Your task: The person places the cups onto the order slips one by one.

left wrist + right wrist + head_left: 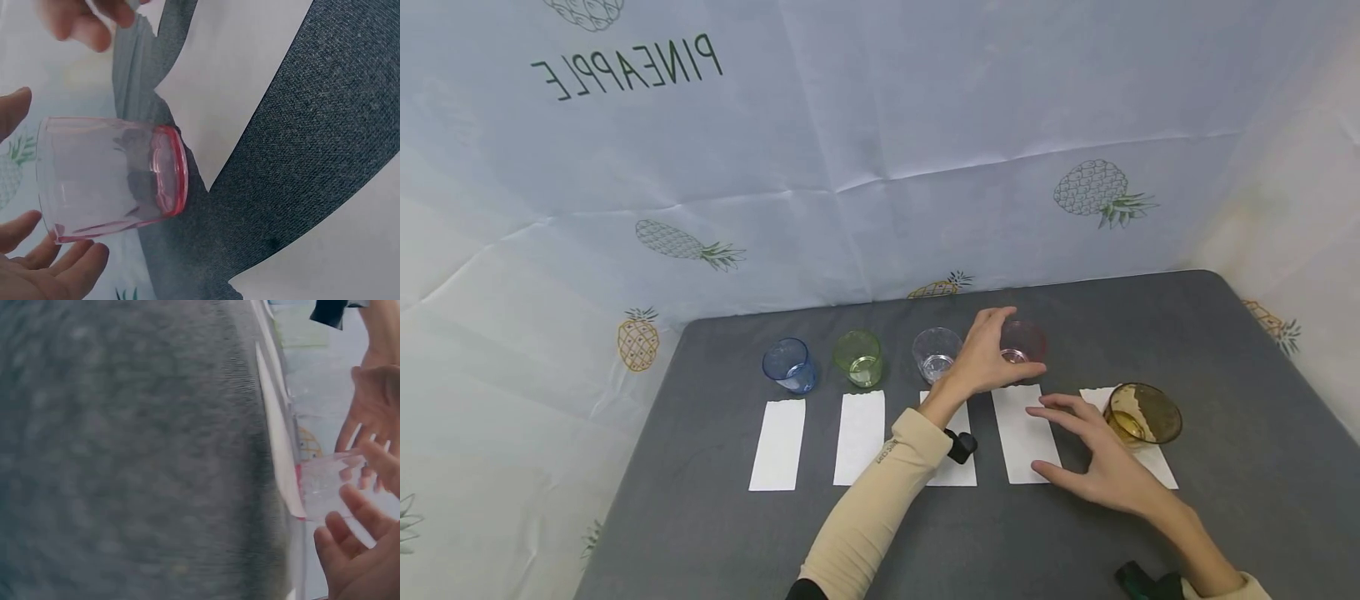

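Observation:
In the head view my left hand point(988, 354) reaches round the near left side of a pink-tinted glass point(1026, 340), thumb and fingers spread. The left wrist view shows the glass point(106, 181) upright on the table, fingers close to its rim and the thumb apart from it; whether the fingers touch it I cannot tell. My right hand point(1108, 467) hovers with thumb and fingers spread, left of an amber glass point(1142, 417) that stands on a white paper strip point(1161, 475). In the right wrist view both hands appear near the pink glass point(322, 487).
Left of the pink glass stand a colourless glass point(934, 346), a green glass point(859, 358) and a blue glass point(790, 367). Several white paper strips point(778, 446) lie in front of the row on the grey table point(700, 467). A pineapple-print cloth point(880, 233) hangs behind.

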`<state>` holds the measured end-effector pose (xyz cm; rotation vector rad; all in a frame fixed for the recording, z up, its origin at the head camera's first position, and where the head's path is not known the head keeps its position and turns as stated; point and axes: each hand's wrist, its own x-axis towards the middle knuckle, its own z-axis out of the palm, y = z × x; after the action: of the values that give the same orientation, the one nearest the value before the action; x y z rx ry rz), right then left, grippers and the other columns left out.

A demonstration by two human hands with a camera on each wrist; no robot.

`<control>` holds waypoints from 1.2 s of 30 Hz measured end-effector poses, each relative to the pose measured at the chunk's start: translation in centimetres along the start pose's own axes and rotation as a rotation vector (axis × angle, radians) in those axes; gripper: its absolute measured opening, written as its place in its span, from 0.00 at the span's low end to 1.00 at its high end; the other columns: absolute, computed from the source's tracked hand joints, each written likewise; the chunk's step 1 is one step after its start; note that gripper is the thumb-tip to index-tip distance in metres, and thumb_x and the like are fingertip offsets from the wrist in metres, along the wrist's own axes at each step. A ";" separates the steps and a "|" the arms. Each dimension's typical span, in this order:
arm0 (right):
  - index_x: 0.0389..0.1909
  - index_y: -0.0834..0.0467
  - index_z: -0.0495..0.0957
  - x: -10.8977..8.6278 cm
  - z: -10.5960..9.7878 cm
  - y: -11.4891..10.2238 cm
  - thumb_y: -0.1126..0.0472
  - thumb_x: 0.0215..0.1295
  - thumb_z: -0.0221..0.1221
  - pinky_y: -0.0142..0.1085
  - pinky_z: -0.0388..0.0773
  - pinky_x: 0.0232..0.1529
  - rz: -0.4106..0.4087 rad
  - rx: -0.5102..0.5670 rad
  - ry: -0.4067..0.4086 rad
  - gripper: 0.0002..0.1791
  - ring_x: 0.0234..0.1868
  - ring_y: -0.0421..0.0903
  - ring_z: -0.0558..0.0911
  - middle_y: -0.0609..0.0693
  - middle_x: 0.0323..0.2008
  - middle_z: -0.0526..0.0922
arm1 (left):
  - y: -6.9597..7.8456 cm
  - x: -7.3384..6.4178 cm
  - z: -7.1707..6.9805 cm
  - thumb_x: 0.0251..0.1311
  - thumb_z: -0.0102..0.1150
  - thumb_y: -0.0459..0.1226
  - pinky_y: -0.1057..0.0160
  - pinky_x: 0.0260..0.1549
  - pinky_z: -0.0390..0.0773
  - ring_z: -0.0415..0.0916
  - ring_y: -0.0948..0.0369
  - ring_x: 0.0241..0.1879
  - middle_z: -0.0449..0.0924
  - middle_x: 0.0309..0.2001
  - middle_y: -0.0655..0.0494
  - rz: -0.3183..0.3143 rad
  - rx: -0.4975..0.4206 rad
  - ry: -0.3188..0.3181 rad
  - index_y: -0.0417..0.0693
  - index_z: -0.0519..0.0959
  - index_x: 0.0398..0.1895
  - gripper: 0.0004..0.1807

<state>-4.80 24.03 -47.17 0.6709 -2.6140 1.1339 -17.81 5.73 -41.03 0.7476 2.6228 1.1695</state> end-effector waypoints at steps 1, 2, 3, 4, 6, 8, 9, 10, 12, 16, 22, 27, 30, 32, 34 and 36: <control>0.63 0.54 0.79 -0.1 0.1 0.2 0.60 0.46 0.80 0.19 0.57 0.60 0.015 -0.012 -0.005 0.38 0.64 0.35 0.66 0.55 0.62 0.75 | 0.0 0.0 0.1 0.54 0.76 0.48 0.58 0.66 0.75 0.68 0.52 0.72 0.63 0.75 0.45 -0.006 0.003 -0.003 0.46 0.60 0.79 0.51; 0.63 0.53 0.79 -0.1 0.3 0.3 0.58 0.47 0.80 0.22 0.59 0.60 0.032 -0.023 -0.014 0.38 0.64 0.38 0.67 0.55 0.62 0.74 | 0.0 0.0 0.2 0.54 0.76 0.48 0.58 0.66 0.76 0.68 0.52 0.71 0.63 0.75 0.45 -0.013 0.007 -0.006 0.46 0.60 0.79 0.51; 0.64 0.53 0.78 -0.2 0.4 0.4 0.57 0.48 0.80 0.26 0.61 0.59 0.048 -0.033 -0.023 0.39 0.64 0.41 0.67 0.55 0.63 0.74 | 0.1 0.0 0.2 0.54 0.76 0.48 0.58 0.66 0.76 0.69 0.52 0.71 0.63 0.75 0.45 -0.020 0.010 -0.009 0.46 0.60 0.79 0.51; 0.64 0.54 0.78 -0.3 0.5 0.5 0.56 0.48 0.79 0.32 0.64 0.60 0.066 -0.038 -0.036 0.39 0.64 0.44 0.68 0.55 0.63 0.74 | 0.1 0.0 0.3 0.54 0.76 0.48 0.57 0.66 0.76 0.69 0.51 0.71 0.63 0.75 0.45 -0.029 0.011 -0.011 0.46 0.60 0.79 0.51; 0.65 0.54 0.76 -0.4 0.7 0.7 0.53 0.49 0.79 0.44 0.67 0.60 0.101 -0.041 -0.062 0.40 0.64 0.51 0.68 0.57 0.64 0.72 | 0.1 0.0 0.4 0.54 0.76 0.47 0.56 0.66 0.76 0.69 0.51 0.71 0.63 0.75 0.44 -0.045 0.011 -0.015 0.46 0.60 0.79 0.52; 0.66 0.54 0.75 -0.4 0.9 0.8 0.51 0.50 0.79 0.56 0.69 0.58 0.130 -0.032 -0.085 0.41 0.65 0.58 0.68 0.58 0.65 0.71 | 0.1 -0.1 0.5 0.54 0.76 0.47 0.55 0.66 0.76 0.70 0.50 0.71 0.63 0.75 0.44 -0.057 0.016 -0.014 0.46 0.60 0.79 0.52; 0.66 0.55 0.75 -0.5 1.0 0.9 0.51 0.50 0.79 0.60 0.68 0.57 0.139 -0.023 -0.091 0.41 0.65 0.61 0.68 0.60 0.65 0.70 | 0.1 -0.1 0.5 0.54 0.76 0.47 0.55 0.66 0.76 0.70 0.50 0.71 0.63 0.75 0.44 -0.061 0.018 -0.015 0.46 0.60 0.79 0.52; 0.66 0.55 0.75 -0.5 1.1 1.0 0.51 0.50 0.79 0.65 0.68 0.56 0.148 -0.014 -0.098 0.42 0.66 0.64 0.67 0.61 0.66 0.69 | 0.1 -0.1 0.6 0.54 0.76 0.47 0.55 0.66 0.76 0.70 0.50 0.71 0.63 0.75 0.44 -0.063 0.021 -0.016 0.46 0.60 0.79 0.52; 0.67 0.56 0.74 -0.6 1.3 1.1 0.51 0.50 0.79 0.66 0.66 0.56 0.153 -0.009 -0.100 0.43 0.67 0.67 0.66 0.62 0.67 0.68 | 0.0 -0.1 0.6 0.54 0.76 0.47 0.55 0.66 0.76 0.70 0.50 0.71 0.63 0.75 0.43 -0.069 0.026 -0.016 0.45 0.60 0.79 0.52; 0.68 0.58 0.73 -0.9 1.5 1.4 0.52 0.49 0.79 0.66 0.62 0.57 0.140 -0.009 -0.087 0.44 0.66 0.69 0.65 0.64 0.67 0.67 | -0.1 -0.1 0.8 0.54 0.77 0.47 0.57 0.66 0.77 0.70 0.50 0.70 0.63 0.74 0.43 -0.073 0.021 -0.015 0.44 0.59 0.79 0.52; 0.69 0.59 0.72 -0.9 1.7 1.6 0.52 0.49 0.78 0.71 0.58 0.59 0.143 -0.014 -0.076 0.45 0.67 0.71 0.64 0.65 0.68 0.66 | -0.4 -0.1 1.3 0.53 0.77 0.49 0.57 0.64 0.77 0.71 0.50 0.69 0.63 0.74 0.43 -0.075 -0.032 0.003 0.45 0.57 0.80 0.55; 0.67 0.60 0.73 -0.9 1.7 1.7 0.53 0.48 0.79 0.69 0.60 0.58 0.129 -0.027 -0.061 0.44 0.66 0.71 0.65 0.64 0.68 0.67 | -0.7 -0.1 1.7 0.55 0.76 0.48 0.58 0.63 0.78 0.71 0.49 0.68 0.64 0.73 0.44 -0.080 -0.111 0.032 0.46 0.57 0.79 0.52; 0.66 0.60 0.74 -0.9 1.7 1.7 0.53 0.47 0.79 0.68 0.61 0.58 0.124 -0.041 -0.060 0.44 0.66 0.71 0.65 0.65 0.68 0.67 | -0.9 0.0 1.9 0.56 0.75 0.48 0.59 0.64 0.77 0.71 0.49 0.69 0.65 0.72 0.45 -0.075 -0.129 0.047 0.46 0.58 0.78 0.50; 0.66 0.61 0.74 -0.9 1.7 1.6 0.53 0.47 0.79 0.66 0.62 0.57 0.127 -0.051 -0.065 0.44 0.65 0.70 0.66 0.65 0.67 0.67 | -1.1 0.0 2.1 0.57 0.74 0.48 0.59 0.64 0.77 0.71 0.49 0.68 0.66 0.71 0.45 -0.071 -0.128 0.056 0.45 0.59 0.78 0.50; 0.66 0.62 0.74 -0.9 1.7 1.6 0.53 0.47 0.79 0.66 0.62 0.57 0.126 -0.059 -0.068 0.45 0.65 0.70 0.66 0.65 0.67 0.67 | -1.2 0.1 2.2 0.57 0.74 0.48 0.59 0.64 0.77 0.71 0.50 0.68 0.67 0.71 0.45 -0.075 -0.131 0.062 0.45 0.59 0.78 0.50; 0.66 0.63 0.74 -0.9 1.7 1.5 0.53 0.47 0.79 0.65 0.63 0.56 0.127 -0.067 -0.075 0.45 0.65 0.70 0.66 0.66 0.67 0.68 | -1.3 0.1 2.3 0.56 0.74 0.48 0.59 0.64 0.77 0.72 0.50 0.68 0.68 0.71 0.45 -0.075 -0.133 0.068 0.45 0.59 0.78 0.50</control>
<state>-4.81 23.96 -49.58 0.5509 -2.7793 1.0687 -17.59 6.52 -43.51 0.5896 2.5712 1.3538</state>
